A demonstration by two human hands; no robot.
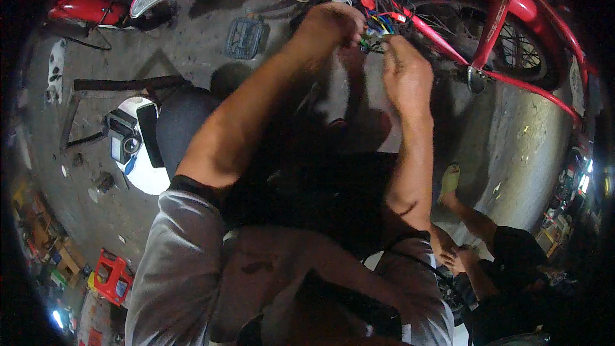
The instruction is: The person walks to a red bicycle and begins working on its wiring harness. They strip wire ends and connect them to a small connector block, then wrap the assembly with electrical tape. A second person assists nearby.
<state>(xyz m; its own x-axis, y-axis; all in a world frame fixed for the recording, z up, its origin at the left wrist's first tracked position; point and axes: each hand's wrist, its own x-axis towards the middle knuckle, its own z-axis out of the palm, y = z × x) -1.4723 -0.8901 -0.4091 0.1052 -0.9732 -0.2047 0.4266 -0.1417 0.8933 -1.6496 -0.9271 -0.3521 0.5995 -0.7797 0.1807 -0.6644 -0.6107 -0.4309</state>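
Both my hands are at a bundle of thin coloured wires [384, 21] that hangs out beside the red frame tube [439, 40] of an electric bike. My left hand [337, 23] is closed, its fingers curled in at the left side of the bundle. From the right, my right hand [408, 67] pinches at the wires with thumb and forefinger. Green, blue and yellow strands show between the hands. The exact wire ends in my fingertips are too small to make out.
A black pedal [245, 37] lies left of my left forearm. At the left, a round white surface [148, 177] bears a dark display unit [120, 141] and a black phone-like slab [148, 129]. Another person [512, 253] sits at the lower right. A red stool [113, 277] stands lower left.
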